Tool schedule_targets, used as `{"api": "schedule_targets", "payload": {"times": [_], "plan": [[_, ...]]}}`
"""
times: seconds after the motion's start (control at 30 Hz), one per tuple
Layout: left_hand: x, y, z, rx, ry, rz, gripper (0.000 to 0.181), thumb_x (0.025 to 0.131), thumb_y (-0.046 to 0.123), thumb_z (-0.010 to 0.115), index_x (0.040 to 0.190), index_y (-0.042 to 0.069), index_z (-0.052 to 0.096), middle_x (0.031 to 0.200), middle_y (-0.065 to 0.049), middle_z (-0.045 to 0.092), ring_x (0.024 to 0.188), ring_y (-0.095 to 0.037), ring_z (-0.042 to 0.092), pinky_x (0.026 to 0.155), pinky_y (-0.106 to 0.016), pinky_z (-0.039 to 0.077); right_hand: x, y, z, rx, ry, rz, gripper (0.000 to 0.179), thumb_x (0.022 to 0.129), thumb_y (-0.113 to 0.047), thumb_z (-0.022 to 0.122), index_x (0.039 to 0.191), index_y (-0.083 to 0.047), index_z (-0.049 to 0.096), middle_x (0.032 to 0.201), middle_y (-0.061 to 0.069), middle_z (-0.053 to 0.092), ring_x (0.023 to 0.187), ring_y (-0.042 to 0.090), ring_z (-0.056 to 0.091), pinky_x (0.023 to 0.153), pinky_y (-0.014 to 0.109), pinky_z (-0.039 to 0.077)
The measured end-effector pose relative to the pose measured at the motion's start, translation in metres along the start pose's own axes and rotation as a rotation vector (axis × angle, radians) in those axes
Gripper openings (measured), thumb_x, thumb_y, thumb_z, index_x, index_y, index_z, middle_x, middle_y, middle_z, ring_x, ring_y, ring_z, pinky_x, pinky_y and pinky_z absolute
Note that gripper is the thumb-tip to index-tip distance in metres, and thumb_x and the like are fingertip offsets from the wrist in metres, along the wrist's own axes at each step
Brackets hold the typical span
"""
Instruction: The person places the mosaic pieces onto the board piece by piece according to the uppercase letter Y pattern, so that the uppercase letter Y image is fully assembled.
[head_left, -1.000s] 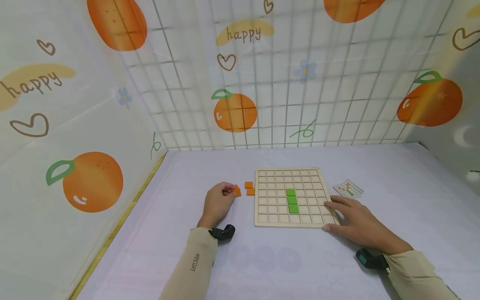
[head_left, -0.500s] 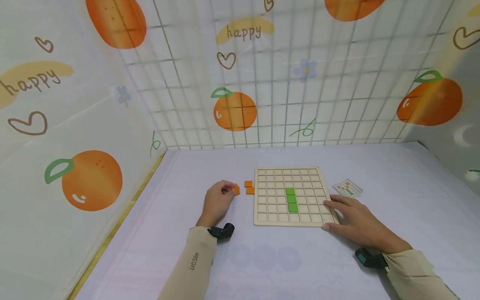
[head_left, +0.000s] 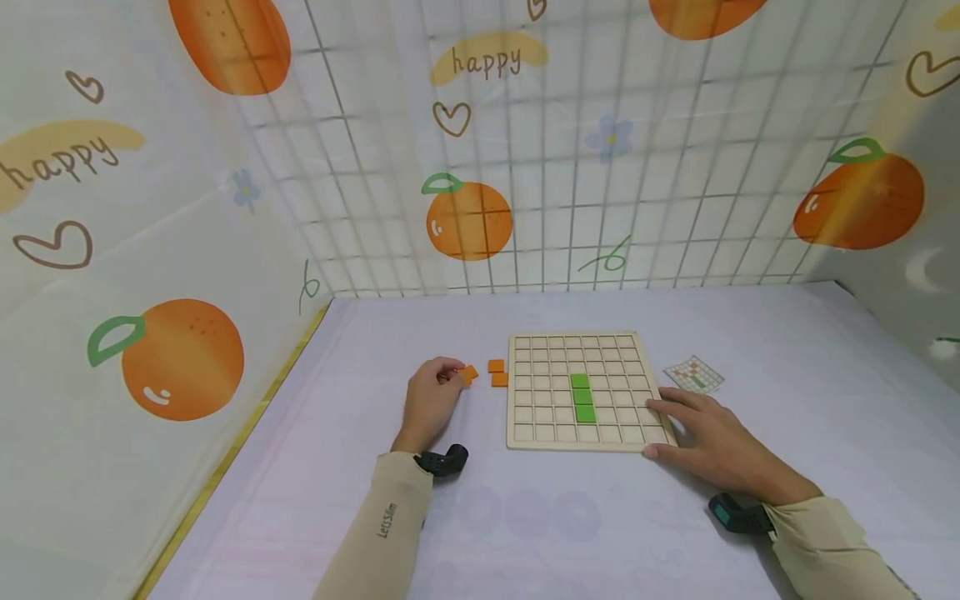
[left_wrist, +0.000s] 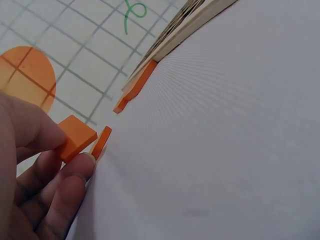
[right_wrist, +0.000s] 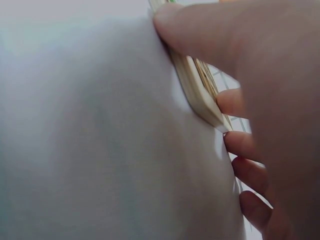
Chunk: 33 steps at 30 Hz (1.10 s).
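My left hand [head_left: 431, 400] pinches an orange square tile [left_wrist: 78, 136] between thumb and fingers, to the left of the board. Close by its fingertips a second orange tile [left_wrist: 102, 142] shows on edge in the left wrist view; whether the hand also holds it I cannot tell. Two more orange tiles [head_left: 497, 372] lie by the left side of the wooden grid board [head_left: 540, 421]. Three green tiles [head_left: 582, 397] form a column inside the grid. My right hand [head_left: 708, 437] rests at the board's near right corner, thumb touching the front edge and fingers extended along the right side.
A small card [head_left: 695, 375] printed with a coloured grid lies right of the board. The pale tabletop [head_left: 540, 542] is bounded by a patterned cloth wall [head_left: 360, 200] at the back and sides. Each wrist wears a black camera [head_left: 447, 461].
My left fingers have shifted slightly left, and the orange tile in them has turned and shows more of its face. The right hand and the board keep their places.
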<state>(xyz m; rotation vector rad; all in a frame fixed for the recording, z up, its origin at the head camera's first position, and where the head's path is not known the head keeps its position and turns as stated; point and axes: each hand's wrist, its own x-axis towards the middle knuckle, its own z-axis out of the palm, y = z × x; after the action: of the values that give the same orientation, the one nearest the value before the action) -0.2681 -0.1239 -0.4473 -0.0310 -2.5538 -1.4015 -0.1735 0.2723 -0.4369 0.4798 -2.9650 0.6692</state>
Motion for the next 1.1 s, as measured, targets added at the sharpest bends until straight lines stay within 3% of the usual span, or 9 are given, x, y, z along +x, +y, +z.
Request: {"api": "schedule_targets", "payload": {"times": [0.4,0.7,0.97,1.1], "plan": [[0.0,-0.003,-0.003,-0.043,-0.024,-0.008,0.021,0.094,0.015,0.061,0.111,0.016,0.072,0.101,0.003,0.067,0.086,-0.019,0.059,0.073,-0.035,0.051,0.002,0.001,0.001,0.003,0.0,-0.007,0.08,0.085,-0.064,0.069,0.141,-0.009,0.058,0.149,0.023,0.042,0.135,0.049,0.035,0.102,0.07,0.03],[0.006,-0.007,-0.004,-0.209,-0.059,-0.046,0.027,0.096,0.012,0.06,0.121,0.014,0.071,0.111,-0.003,0.066,0.093,-0.021,0.062,0.08,-0.03,0.056,-0.001,0.0,-0.001,0.003,-0.01,0.009,0.08,0.084,-0.065,0.068,0.141,-0.009,0.058,0.151,0.023,0.041,0.136,0.05,0.034,0.102,0.071,0.029],[0.004,0.007,0.002,-0.345,-0.072,-0.105,0.024,0.097,0.007,0.061,0.118,0.006,0.072,0.11,-0.01,0.065,0.091,-0.022,0.065,0.08,-0.026,0.056,-0.002,0.004,-0.001,0.012,0.006,-0.006,0.078,0.085,-0.063,0.07,0.141,-0.009,0.058,0.151,0.022,0.041,0.137,0.049,0.034,0.102,0.07,0.029],[0.001,0.015,0.006,-0.379,-0.099,-0.131,0.028,0.096,0.007,0.064,0.123,0.008,0.07,0.112,-0.009,0.063,0.093,-0.022,0.066,0.082,-0.027,0.056,-0.001,0.004,0.0,0.016,0.004,-0.009,0.078,0.085,-0.063,0.069,0.141,-0.009,0.057,0.151,0.022,0.041,0.136,0.048,0.034,0.102,0.07,0.03]]}}
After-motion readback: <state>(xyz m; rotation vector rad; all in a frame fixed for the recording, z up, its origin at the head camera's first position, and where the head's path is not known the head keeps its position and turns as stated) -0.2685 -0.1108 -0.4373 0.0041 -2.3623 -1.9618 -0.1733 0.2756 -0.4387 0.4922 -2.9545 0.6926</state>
